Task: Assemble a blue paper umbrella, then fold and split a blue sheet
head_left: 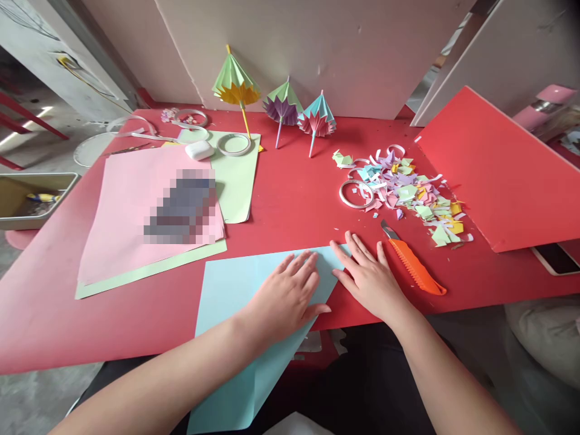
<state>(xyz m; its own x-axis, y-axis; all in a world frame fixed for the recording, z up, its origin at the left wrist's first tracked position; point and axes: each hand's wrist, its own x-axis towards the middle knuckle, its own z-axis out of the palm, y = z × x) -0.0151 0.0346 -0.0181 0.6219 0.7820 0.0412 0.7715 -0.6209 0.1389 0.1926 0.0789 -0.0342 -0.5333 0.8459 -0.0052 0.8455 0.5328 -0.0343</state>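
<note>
A light blue sheet of paper [231, 290] lies at the table's front edge, its right side slanting up to a point and its lower part hanging over the edge. My left hand [290, 293] rests flat on it, fingers stretched out and thumb apart. Spread fingers of my right hand [374, 281] press on the far right corner of the paper and the table beside it. Just right of that hand lies an orange utility knife [415, 266] with its blade out. Neither hand grips anything.
Pink sheets [122, 211] over green paper lie left, under a blurred-out dark object [183, 208]. Three paper umbrellas [236, 84] lean at the back wall. Paper scraps [408, 190] and a tape roll [356, 194] lie right, before a red board [502, 181]. A phone [559, 258] sits far right.
</note>
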